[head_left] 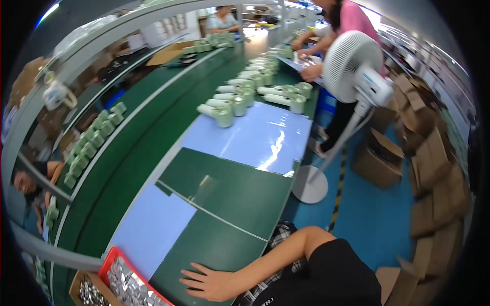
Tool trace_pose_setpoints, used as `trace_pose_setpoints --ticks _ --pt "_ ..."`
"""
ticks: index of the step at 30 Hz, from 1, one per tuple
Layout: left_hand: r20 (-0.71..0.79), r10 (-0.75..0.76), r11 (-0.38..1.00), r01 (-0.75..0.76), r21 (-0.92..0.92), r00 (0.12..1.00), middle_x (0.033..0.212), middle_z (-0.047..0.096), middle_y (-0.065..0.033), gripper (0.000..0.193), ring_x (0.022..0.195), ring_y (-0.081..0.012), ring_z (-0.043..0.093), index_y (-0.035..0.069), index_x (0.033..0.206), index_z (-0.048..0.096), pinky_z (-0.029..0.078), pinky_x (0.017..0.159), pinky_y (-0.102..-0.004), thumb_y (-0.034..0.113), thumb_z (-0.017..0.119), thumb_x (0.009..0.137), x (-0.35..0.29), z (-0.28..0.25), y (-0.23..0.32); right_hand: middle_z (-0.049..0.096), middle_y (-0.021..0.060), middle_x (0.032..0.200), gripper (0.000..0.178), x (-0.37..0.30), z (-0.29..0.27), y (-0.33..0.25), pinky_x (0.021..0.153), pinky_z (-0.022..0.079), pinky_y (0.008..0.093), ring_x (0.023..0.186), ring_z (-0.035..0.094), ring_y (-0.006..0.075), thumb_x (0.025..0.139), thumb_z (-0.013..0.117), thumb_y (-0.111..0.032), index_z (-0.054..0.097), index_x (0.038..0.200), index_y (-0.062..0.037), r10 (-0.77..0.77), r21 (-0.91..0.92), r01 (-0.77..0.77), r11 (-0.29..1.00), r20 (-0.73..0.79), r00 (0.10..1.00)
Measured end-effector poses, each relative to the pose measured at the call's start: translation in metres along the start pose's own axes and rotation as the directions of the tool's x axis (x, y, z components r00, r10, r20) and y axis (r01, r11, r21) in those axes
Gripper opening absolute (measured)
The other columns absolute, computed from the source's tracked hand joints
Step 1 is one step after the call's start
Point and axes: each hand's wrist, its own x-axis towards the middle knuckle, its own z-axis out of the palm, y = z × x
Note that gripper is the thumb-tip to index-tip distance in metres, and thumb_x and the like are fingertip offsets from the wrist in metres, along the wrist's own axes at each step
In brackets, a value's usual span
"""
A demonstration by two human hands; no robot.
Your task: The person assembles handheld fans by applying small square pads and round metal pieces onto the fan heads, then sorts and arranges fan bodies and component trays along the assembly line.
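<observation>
My right hand (pixel 214 283) lies palm down on the green worktop (pixel 204 247), its fingers spread and nothing in them. The forearm crosses from the right, out of a black sleeve. My left hand does not show. Close to the fingertips stands a red bin (pixel 113 251) full of small silvery metal pieces (pixel 127 283). Beside it a cardboard box (pixel 76 290) holds more shiny metal parts. A pale blue sheet (pixel 153 224) lies flat beyond my hand. Farther up, a larger glossy blue sheet (pixel 245 135) borders rows of pale green cylindrical housings with white tubes (pixel 223 116).
A white fan (pixel 352 66) on a round base (pixel 310 184) stands right of the bench. Cartons (pixel 377 158) line the blue floor. A person in pink (pixel 354 23) works at the far end. Left runs a green conveyor belt (pixel 127 148), with more green housings (pixel 97 138) beyond it.
</observation>
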Motion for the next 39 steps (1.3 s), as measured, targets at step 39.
trace_pose_setpoints --ticks 39 --pt "0.553 -0.148 0.985 0.170 0.011 0.820 0.110 0.068 -0.0090 0.052 0.093 -0.0208 0.063 0.005 0.125 0.060 0.050 0.074 -0.0376 0.038 0.064 0.085 -0.017 -0.022 -0.145 0.043 0.0182 0.143 0.053 0.016 -0.034 -0.006 0.110 0.026 0.0595 0.138 0.033 0.0399 0.080 0.065 -0.031 0.055 0.126 -0.0071 -0.077 0.117 0.060 0.991 0.152 0.985"
